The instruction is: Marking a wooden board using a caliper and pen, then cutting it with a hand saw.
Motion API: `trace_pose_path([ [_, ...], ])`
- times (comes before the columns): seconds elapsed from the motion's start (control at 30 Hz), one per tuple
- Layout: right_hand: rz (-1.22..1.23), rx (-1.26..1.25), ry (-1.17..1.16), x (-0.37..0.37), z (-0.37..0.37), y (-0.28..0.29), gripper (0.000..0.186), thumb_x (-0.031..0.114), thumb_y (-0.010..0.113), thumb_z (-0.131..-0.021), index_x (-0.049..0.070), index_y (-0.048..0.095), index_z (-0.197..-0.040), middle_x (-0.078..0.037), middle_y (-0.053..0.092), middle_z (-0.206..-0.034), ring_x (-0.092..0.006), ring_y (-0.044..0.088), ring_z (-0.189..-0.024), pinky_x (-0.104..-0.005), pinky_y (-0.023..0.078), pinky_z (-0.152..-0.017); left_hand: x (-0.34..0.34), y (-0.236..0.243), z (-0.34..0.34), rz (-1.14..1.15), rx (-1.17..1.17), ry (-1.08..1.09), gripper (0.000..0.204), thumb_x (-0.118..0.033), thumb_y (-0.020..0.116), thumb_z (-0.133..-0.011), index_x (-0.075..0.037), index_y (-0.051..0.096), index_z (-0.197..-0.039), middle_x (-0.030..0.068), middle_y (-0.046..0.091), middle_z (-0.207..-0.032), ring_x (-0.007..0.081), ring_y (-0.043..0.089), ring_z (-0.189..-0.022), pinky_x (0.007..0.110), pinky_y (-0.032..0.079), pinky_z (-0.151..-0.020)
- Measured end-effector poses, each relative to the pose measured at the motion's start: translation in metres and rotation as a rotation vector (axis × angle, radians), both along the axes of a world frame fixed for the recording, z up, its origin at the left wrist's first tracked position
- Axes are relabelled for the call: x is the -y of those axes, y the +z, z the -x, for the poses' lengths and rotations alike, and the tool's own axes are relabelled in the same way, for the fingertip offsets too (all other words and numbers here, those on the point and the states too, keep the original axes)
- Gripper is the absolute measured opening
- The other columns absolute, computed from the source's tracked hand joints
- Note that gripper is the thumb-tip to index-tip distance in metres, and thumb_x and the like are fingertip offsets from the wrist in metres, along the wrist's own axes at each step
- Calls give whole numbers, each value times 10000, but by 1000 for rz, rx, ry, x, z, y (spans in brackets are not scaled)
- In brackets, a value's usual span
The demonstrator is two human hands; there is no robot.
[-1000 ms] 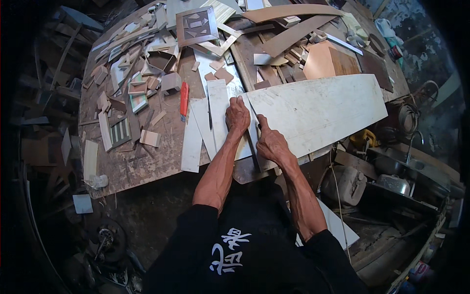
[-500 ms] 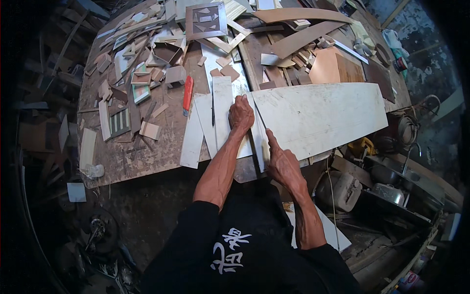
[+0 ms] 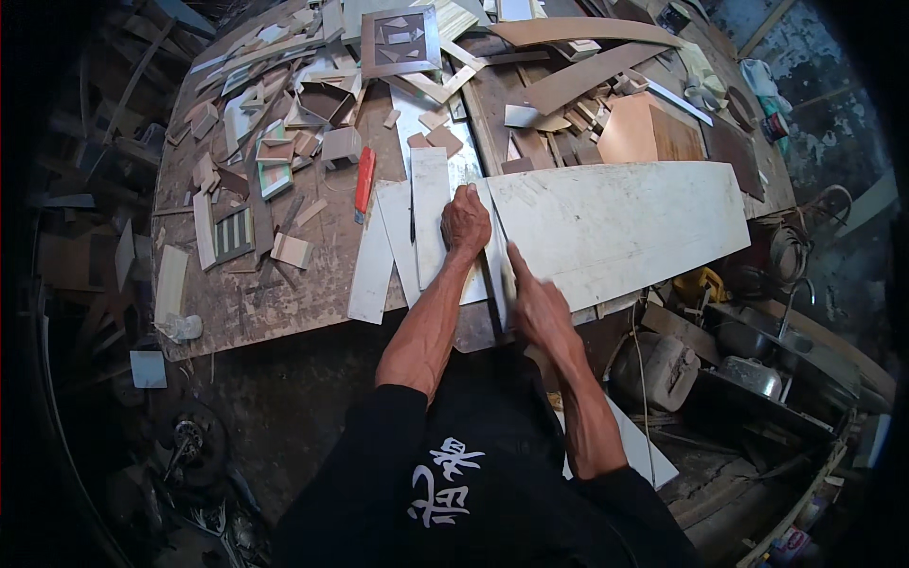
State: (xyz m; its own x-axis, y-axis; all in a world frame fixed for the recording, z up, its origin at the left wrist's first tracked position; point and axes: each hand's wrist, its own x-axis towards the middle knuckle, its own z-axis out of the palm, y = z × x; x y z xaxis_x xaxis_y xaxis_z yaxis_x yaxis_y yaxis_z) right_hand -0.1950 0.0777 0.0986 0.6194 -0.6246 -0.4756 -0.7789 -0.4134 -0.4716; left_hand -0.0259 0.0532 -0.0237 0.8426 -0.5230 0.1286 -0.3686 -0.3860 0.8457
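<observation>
A large white panel point(image 3: 625, 213) with a curved far edge lies across the front of the workbench. My left hand point(image 3: 466, 222) is closed, with its knuckles up, on the narrow white strip point(image 3: 480, 275) beside the panel's left edge. My right hand point(image 3: 542, 308) grips a slim tool with a thin dark blade point(image 3: 501, 220), its index finger stretched along it. The blade lies at the gap between strip and panel; the tool's exact kind is hard to make out. Left of my left hand lie more white strips point(image 3: 373, 270) and a red-handled cutter point(image 3: 364, 185).
Wood offcuts and small boxes point(image 3: 341, 147) crowd the bench's left and back. A framed square panel point(image 3: 400, 42) lies at the far middle, a curved brown board point(image 3: 587, 31) at the back right. Below the right edge stand a plastic jerrycan point(image 3: 660, 367) and a metal sink point(image 3: 800, 346).
My right hand has shifted slightly up and to the left along the panel's edge with the tool. My left hand stays in place.
</observation>
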Motion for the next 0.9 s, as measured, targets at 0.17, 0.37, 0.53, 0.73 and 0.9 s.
trace_pose_path([
  [0.17, 25, 87, -25, 24, -18, -20, 667, 73, 425, -833, 164, 239, -1467, -311, 612, -782, -446, 603, -684, -513, 453, -667, 3, 0, 3, -12, 19, -25, 361, -257, 388, -964, 6, 557, -783, 261, 586, -715, 453, 570, -702, 508, 424, -631],
  [0.37, 56, 65, 44, 3, 2, -8, 624, 74, 403, -853, 154, 265, -1457, -311, 615, -796, -450, 608, -708, -503, 467, -669, -2, 6, -1, -33, -2, 6, 359, -258, 392, -961, 13, 567, -803, 263, 589, -722, 449, 573, -704, 502, 429, -634],
  [0.53, 56, 73, -11, 27, -21, -21, 674, 73, 439, -827, 141, 234, -1465, -312, 615, -814, -455, 606, -735, -506, 466, -676, 4, 4, 6, -21, -25, -28, 360, -255, 402, -958, 18, 567, -791, 259, 594, -725, 444, 579, -707, 500, 430, -637],
  [0.73, 44, 10, 79, -2, 7, 2, 665, 64, 428, -826, 133, 240, -1461, -312, 611, -791, -452, 605, -724, -507, 460, -669, -4, 1, -2, -38, 17, 41, 369, -249, 406, -958, 16, 563, -756, 257, 589, -709, 443, 574, -688, 500, 426, -626],
  [0.9, 84, 52, -15, 23, -18, -16, 694, 48, 430, -824, 165, 213, -1472, -308, 611, -782, -445, 604, -714, -500, 463, -674, 11, 2, 5, -1, 41, -6, 355, -239, 416, -958, 11, 562, -753, 252, 586, -691, 443, 568, -667, 499, 422, -611],
])
